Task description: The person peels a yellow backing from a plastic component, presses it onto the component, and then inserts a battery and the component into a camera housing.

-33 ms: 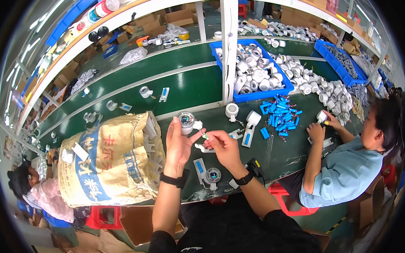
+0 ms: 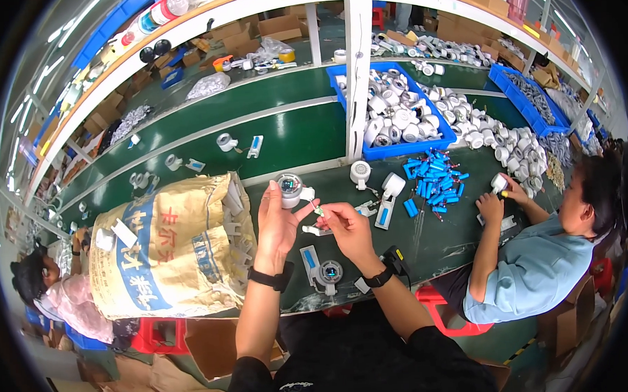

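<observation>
My left hand [image 2: 273, 228] is closed around a round white device head [image 2: 291, 191], its open face showing a dark circuit inside. Thin wires run from the head to a small greenish part [image 2: 319, 211], pinched between the fingertips of my right hand [image 2: 351, 230]. Just below my hands, a similar device head [image 2: 330, 271] lies beside a white handle piece with a blue battery [image 2: 310, 258]. Beyond my right hand are a round white head [image 2: 359, 172] and another white handle [image 2: 384, 213] with a blue cell. A white piece [image 2: 318, 230] is partly hidden behind my fingers.
A large printed sack [image 2: 167, 246] of white parts lies at left. Blue batteries [image 2: 434, 181] are heaped at right, below a blue bin [image 2: 409, 150] of white heads. A co-worker [image 2: 521, 272] handles a white part at right; another person [image 2: 69, 301] sits far left. A white post [image 2: 357, 77] stands ahead.
</observation>
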`<state>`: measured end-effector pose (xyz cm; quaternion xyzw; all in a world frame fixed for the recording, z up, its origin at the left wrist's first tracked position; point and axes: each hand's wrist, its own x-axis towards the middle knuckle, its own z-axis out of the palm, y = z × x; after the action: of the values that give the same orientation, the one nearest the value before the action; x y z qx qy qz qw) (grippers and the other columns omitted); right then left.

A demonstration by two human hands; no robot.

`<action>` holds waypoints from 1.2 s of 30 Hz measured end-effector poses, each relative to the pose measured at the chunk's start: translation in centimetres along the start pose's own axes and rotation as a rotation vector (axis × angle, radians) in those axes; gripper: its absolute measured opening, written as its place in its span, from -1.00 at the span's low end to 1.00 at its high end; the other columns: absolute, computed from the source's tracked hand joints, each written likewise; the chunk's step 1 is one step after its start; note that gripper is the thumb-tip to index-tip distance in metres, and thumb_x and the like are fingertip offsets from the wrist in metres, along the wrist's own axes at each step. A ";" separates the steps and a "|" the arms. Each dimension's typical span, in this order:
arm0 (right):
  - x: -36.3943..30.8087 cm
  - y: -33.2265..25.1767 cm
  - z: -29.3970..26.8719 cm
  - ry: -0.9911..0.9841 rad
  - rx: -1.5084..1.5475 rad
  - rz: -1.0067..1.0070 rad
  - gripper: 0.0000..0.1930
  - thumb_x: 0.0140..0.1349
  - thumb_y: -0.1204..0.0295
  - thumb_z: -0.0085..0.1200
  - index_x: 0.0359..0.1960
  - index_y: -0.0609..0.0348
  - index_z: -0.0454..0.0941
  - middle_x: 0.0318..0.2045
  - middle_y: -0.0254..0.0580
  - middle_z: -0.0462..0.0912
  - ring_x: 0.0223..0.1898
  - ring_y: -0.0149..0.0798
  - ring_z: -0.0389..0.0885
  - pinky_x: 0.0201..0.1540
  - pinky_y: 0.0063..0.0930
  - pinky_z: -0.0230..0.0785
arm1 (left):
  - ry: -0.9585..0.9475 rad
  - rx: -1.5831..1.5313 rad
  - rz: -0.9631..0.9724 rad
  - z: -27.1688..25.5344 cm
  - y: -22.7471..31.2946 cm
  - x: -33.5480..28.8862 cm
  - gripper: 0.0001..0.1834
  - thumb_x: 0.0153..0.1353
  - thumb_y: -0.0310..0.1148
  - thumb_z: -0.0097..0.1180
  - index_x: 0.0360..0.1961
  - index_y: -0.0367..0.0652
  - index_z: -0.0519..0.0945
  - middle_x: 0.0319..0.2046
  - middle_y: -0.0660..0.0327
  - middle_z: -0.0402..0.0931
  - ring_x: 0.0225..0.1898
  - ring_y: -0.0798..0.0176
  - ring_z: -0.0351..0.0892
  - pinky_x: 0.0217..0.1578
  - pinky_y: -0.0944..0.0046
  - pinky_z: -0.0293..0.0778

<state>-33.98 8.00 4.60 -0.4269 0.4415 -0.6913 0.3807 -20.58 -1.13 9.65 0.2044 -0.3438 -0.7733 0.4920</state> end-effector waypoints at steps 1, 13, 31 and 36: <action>-0.1 0.0 -0.1 -0.005 -0.044 -0.036 -0.83 0.43 0.51 0.08 -0.03 0.30 0.56 -0.27 -0.15 0.71 -0.21 -0.35 0.73 -0.17 -0.53 0.62 | 0.003 -0.006 0.009 -0.1 0.0 0.1 -0.60 0.51 -0.05 -0.09 0.04 -0.20 0.35 -0.06 0.11 0.53 0.01 0.12 0.61 0.04 -0.28 0.62; -0.2 0.2 -0.3 -0.065 -0.114 -0.062 -0.79 0.36 0.60 0.13 0.00 0.32 0.49 -0.26 -0.14 0.71 -0.22 -0.34 0.75 -0.15 -0.50 0.62 | -0.076 0.024 -0.005 -0.6 -0.2 0.5 -0.47 0.49 -0.02 -0.06 0.22 -0.23 0.28 0.03 0.07 0.49 0.05 0.10 0.59 0.06 -0.26 0.62; 0.8 0.4 0.0 -0.092 -0.151 -0.040 -0.86 0.35 0.60 0.14 -0.09 0.34 0.53 -0.28 -0.16 0.71 -0.23 -0.36 0.74 -0.15 -0.51 0.60 | -0.111 0.072 -0.023 -1.4 -0.2 1.5 -0.39 0.47 0.03 -0.07 0.30 -0.22 0.24 0.04 0.02 0.52 0.10 0.05 0.58 0.06 -0.21 0.64; 0.9 0.9 -0.1 -0.111 -0.182 -0.056 -0.84 0.35 0.60 0.14 -0.07 0.34 0.52 -0.27 -0.17 0.71 -0.24 -0.35 0.74 -0.17 -0.50 0.61 | -0.105 0.078 -0.032 -1.5 -0.2 1.5 -0.39 0.47 0.03 -0.06 0.30 -0.23 0.24 0.04 0.03 0.51 0.11 0.05 0.58 0.05 -0.19 0.64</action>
<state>-34.25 6.89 4.00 -0.5095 0.4687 -0.6339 0.3449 -20.38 -2.95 8.46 0.1880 -0.3957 -0.7766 0.4527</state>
